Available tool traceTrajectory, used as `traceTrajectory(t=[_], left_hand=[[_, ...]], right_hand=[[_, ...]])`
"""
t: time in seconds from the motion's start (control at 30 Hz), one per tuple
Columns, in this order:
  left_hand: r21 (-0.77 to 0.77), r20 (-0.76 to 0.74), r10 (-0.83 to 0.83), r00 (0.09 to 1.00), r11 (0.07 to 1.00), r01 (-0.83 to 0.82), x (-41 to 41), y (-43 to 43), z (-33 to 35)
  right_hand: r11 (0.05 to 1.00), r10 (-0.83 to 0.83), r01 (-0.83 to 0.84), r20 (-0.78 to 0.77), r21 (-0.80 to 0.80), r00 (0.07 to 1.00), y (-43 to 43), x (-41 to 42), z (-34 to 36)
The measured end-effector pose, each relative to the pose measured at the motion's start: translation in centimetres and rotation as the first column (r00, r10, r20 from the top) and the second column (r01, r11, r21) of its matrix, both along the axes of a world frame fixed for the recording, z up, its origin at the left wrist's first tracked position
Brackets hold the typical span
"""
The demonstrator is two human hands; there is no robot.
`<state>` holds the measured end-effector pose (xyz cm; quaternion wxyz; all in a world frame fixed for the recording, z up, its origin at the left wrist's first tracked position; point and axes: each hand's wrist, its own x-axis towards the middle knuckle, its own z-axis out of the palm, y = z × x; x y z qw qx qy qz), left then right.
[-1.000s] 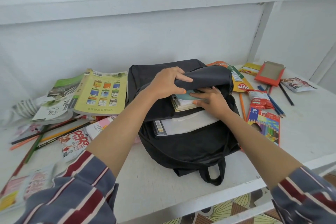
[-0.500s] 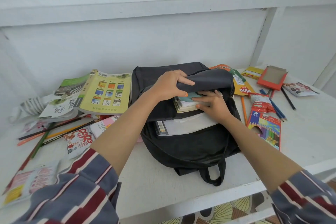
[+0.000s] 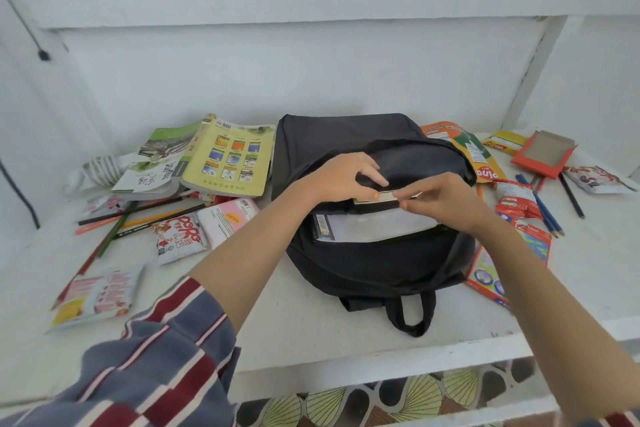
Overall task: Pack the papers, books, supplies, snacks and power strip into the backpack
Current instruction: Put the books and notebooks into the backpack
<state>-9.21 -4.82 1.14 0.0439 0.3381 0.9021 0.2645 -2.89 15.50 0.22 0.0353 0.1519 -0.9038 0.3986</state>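
Now the left hand (image 3: pixel 343 177) curls its fingers round the soft black lip of the backpack (image 3: pixel 346 135) on the white desk (image 3: pixel 311 315), and the right hand (image 3: pixel 446 199) pinches the thin edge of the books (image 3: pixel 379 197) at its mouth. Most of that stack is hidden inside; flat pale papers (image 3: pixel 381 227) fill the front pocket.
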Motion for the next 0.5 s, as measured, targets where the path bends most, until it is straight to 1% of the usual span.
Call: traceTrajectory(t=[0.07,0.1,0.17,0.23,0.3,0.33,0.4,0.5], left_hand=[[0.182,-0.006,0.06,0.998,0.982,-0.057,0.6,-0.8,0.2],[0.29,-0.006,0.115,0.993,0.951,-0.108,0.8,-1.4,0.3],[0.491,0.012,0.275,0.961,0.836,-0.245,1.2,-3.1,0.5],[0.615,0.055,0.447,0.893,0.689,-0.383,1.3,-5.5,0.5],[0.659,0.112,0.569,0.815,0.571,-0.49,1.3,-8.3,0.4],[0.661,0.137,0.606,0.784,0.533,-0.528,1.3,-9.7,0.3],[0.634,0.166,0.66,0.733,0.498,-0.592,1.5,-12.6,0.0],[0.536,0.172,0.747,0.642,0.476,-0.697,1.4,-16.6,-0.7]], right_hand=[[0.997,0.036,-0.037,-0.014,-0.07,0.999,-0.7,0.8,2.2],[0.993,0.052,-0.056,-0.032,-0.105,0.998,-1.2,1.1,3.2],[0.983,0.065,-0.077,-0.073,-0.168,0.995,-2.6,1.1,5.0],[0.97,0.072,-0.091,-0.092,-0.225,0.993,-4.6,0.5,6.3],[0.957,0.112,-0.132,-0.091,-0.258,0.99,-7.1,-0.6,7.1],[0.953,0.137,-0.154,-0.082,-0.26,0.987,-8.6,-1.4,7.3],[0.944,0.191,-0.198,-0.05,-0.262,0.98,-11.8,-3.3,7.3],[0.941,0.259,-0.252,-0.001,-0.224,0.966,-16.8,-6.6,6.8]])
